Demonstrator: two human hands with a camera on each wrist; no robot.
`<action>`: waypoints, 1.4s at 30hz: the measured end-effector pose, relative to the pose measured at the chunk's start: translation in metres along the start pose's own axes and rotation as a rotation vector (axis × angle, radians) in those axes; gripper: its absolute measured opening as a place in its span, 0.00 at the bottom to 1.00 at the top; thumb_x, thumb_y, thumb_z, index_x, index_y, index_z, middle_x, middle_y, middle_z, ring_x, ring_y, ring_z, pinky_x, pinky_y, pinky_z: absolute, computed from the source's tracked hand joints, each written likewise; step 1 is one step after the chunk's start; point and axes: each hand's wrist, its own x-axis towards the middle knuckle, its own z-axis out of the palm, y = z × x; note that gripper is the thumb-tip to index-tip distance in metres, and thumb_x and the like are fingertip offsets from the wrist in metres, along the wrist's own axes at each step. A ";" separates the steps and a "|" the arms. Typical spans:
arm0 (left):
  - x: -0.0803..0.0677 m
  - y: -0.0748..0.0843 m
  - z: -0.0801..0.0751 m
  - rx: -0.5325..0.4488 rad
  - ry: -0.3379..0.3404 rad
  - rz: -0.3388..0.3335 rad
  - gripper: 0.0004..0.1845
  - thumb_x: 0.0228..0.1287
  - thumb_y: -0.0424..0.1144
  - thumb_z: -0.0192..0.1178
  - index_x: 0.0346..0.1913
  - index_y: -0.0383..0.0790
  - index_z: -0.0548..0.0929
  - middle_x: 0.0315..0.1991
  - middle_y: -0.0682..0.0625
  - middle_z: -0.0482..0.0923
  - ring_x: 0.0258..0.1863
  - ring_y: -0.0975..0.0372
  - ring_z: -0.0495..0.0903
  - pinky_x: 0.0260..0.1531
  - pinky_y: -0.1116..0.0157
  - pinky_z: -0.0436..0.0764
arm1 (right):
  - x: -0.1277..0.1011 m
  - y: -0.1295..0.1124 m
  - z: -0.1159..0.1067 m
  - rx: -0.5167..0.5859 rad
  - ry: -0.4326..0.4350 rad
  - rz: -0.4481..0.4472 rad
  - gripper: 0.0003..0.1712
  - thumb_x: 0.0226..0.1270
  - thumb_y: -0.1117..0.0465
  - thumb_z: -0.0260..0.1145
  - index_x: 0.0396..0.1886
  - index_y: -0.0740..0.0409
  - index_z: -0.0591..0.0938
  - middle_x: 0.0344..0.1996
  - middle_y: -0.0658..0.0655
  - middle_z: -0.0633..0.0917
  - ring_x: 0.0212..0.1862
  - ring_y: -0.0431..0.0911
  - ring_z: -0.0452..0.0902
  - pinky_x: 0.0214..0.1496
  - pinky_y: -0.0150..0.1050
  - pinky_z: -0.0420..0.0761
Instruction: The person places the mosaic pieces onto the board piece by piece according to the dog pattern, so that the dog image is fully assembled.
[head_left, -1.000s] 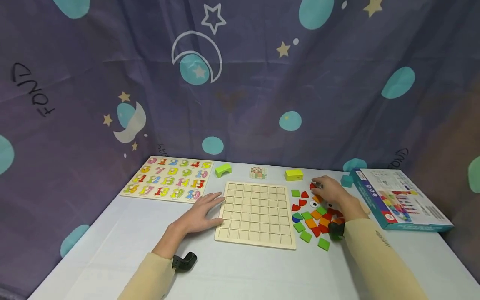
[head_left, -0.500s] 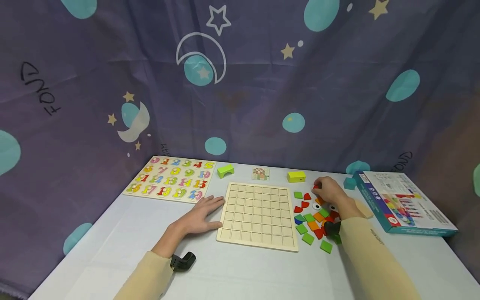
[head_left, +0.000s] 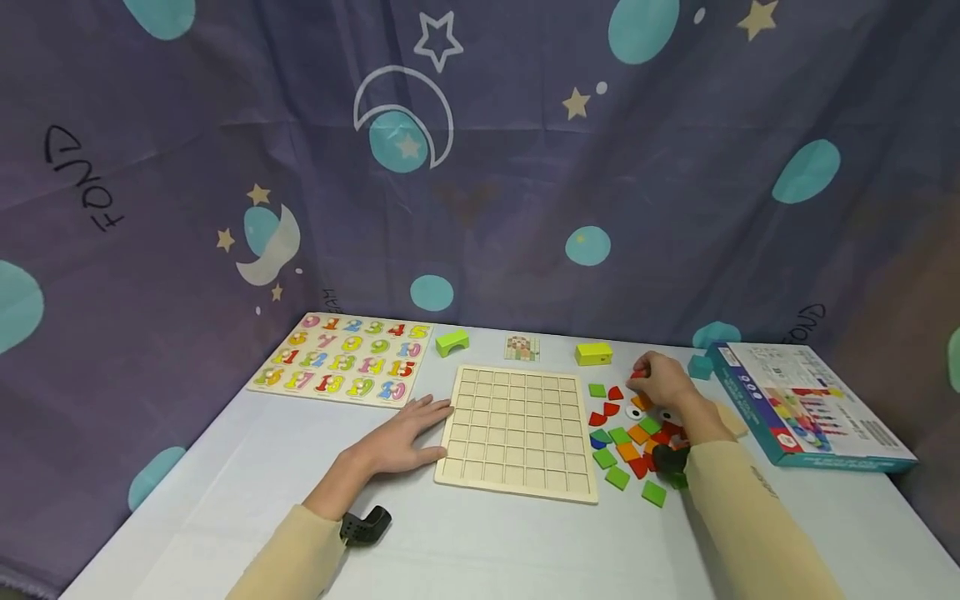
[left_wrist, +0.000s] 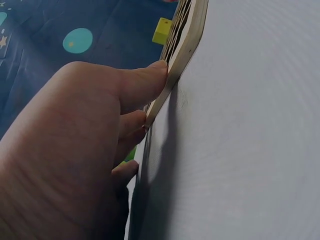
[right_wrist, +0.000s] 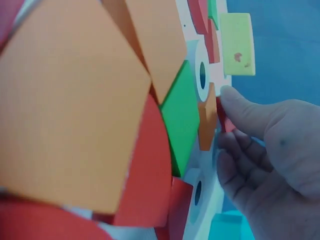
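We see the left hand (head_left: 401, 437) flat, bracing the grid board (head_left: 517, 432) at its 9 o'clock edge, the right hand (head_left: 662, 385) pinching a red tile (head_left: 637, 374) at the pile's 12 o'clock; a loose pinch risks dropping it.

The left hand (left_wrist: 65, 150) filled the lower left of the view, lying flat on the pale bench (left_wrist: 240, 140). Its thumb tip pressed against the edge of the wooden grid board (left_wrist: 186, 37), seen edge-on. Beyond stood a yellow block (left_wrist: 162, 31) before the dark spotted cloth (left_wrist: 60, 35).
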 end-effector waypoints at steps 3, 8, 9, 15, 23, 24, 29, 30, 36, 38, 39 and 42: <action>0.000 -0.001 0.001 -0.001 -0.004 -0.015 0.38 0.68 0.51 0.61 0.77 0.40 0.65 0.77 0.47 0.58 0.78 0.48 0.49 0.74 0.47 0.52 | -0.003 -0.004 -0.001 0.016 0.015 -0.033 0.14 0.71 0.65 0.67 0.49 0.68 0.76 0.36 0.62 0.78 0.38 0.54 0.72 0.39 0.39 0.79; -0.002 -0.003 0.004 -0.001 -0.004 -0.014 0.39 0.67 0.52 0.62 0.77 0.40 0.65 0.78 0.48 0.58 0.78 0.48 0.48 0.74 0.45 0.53 | -0.007 -0.021 0.001 0.076 0.019 -0.087 0.13 0.72 0.63 0.67 0.48 0.66 0.78 0.39 0.62 0.80 0.38 0.54 0.74 0.38 0.38 0.80; -0.002 -0.003 0.003 -0.001 -0.004 -0.013 0.39 0.67 0.52 0.62 0.77 0.41 0.65 0.78 0.48 0.58 0.78 0.48 0.48 0.74 0.45 0.52 | -0.007 -0.024 0.002 0.091 0.022 -0.104 0.13 0.72 0.62 0.68 0.48 0.66 0.78 0.39 0.62 0.80 0.39 0.54 0.74 0.38 0.37 0.81; -0.001 -0.005 0.002 -0.003 -0.004 -0.001 0.41 0.65 0.55 0.63 0.77 0.43 0.65 0.78 0.50 0.58 0.78 0.48 0.48 0.73 0.44 0.53 | -0.006 -0.053 0.011 0.178 0.026 -0.197 0.13 0.73 0.60 0.66 0.48 0.66 0.80 0.41 0.62 0.83 0.41 0.55 0.78 0.42 0.40 0.82; -0.004 -0.006 -0.001 0.022 0.009 0.020 0.41 0.65 0.56 0.64 0.76 0.42 0.67 0.77 0.49 0.60 0.78 0.46 0.50 0.72 0.42 0.54 | -0.001 -0.094 0.036 0.239 -0.019 -0.285 0.09 0.73 0.63 0.66 0.45 0.66 0.82 0.39 0.61 0.83 0.39 0.55 0.82 0.46 0.50 0.85; -0.004 -0.006 -0.001 0.025 0.010 0.020 0.40 0.65 0.56 0.64 0.76 0.43 0.67 0.77 0.49 0.60 0.78 0.47 0.50 0.72 0.42 0.54 | -0.001 -0.099 0.039 0.243 -0.023 -0.294 0.08 0.73 0.63 0.66 0.44 0.66 0.82 0.39 0.60 0.83 0.39 0.55 0.82 0.46 0.50 0.85; -0.006 -0.007 -0.001 0.028 0.012 0.021 0.40 0.65 0.56 0.63 0.76 0.43 0.68 0.77 0.50 0.60 0.78 0.46 0.50 0.72 0.42 0.53 | 0.003 -0.117 0.055 0.260 -0.060 -0.321 0.06 0.72 0.65 0.66 0.43 0.65 0.83 0.39 0.59 0.83 0.39 0.53 0.81 0.42 0.46 0.84; -0.006 -0.007 -0.001 0.027 0.011 0.021 0.40 0.65 0.56 0.64 0.76 0.43 0.67 0.77 0.50 0.60 0.78 0.46 0.50 0.72 0.42 0.53 | 0.004 -0.120 0.058 0.258 -0.065 -0.323 0.06 0.72 0.65 0.67 0.43 0.65 0.84 0.39 0.59 0.83 0.39 0.53 0.81 0.41 0.45 0.83; -0.004 -0.006 -0.001 0.026 0.009 0.014 0.40 0.65 0.56 0.64 0.76 0.44 0.67 0.77 0.51 0.59 0.78 0.48 0.49 0.72 0.42 0.53 | 0.012 -0.133 0.074 0.252 -0.071 -0.343 0.04 0.71 0.65 0.67 0.42 0.62 0.84 0.39 0.57 0.83 0.40 0.49 0.78 0.38 0.39 0.79; -0.003 -0.005 -0.001 0.024 0.009 0.012 0.40 0.65 0.57 0.64 0.76 0.45 0.68 0.77 0.51 0.59 0.78 0.48 0.49 0.72 0.42 0.54 | 0.013 -0.137 0.079 0.271 -0.077 -0.343 0.04 0.71 0.66 0.68 0.41 0.63 0.84 0.38 0.57 0.83 0.39 0.49 0.79 0.38 0.39 0.79; -0.002 -0.005 -0.001 0.019 0.007 0.011 0.40 0.65 0.58 0.64 0.76 0.45 0.68 0.77 0.52 0.60 0.78 0.48 0.49 0.72 0.41 0.54 | 0.013 -0.139 0.082 0.283 -0.078 -0.340 0.04 0.70 0.66 0.68 0.41 0.63 0.84 0.38 0.57 0.83 0.39 0.49 0.79 0.37 0.39 0.80; -0.002 -0.005 0.000 0.007 0.005 0.005 0.41 0.63 0.59 0.65 0.76 0.46 0.69 0.77 0.53 0.60 0.78 0.49 0.50 0.72 0.40 0.54 | 0.014 -0.146 0.092 0.294 -0.092 -0.342 0.03 0.71 0.67 0.67 0.41 0.63 0.84 0.37 0.57 0.82 0.36 0.48 0.80 0.35 0.39 0.81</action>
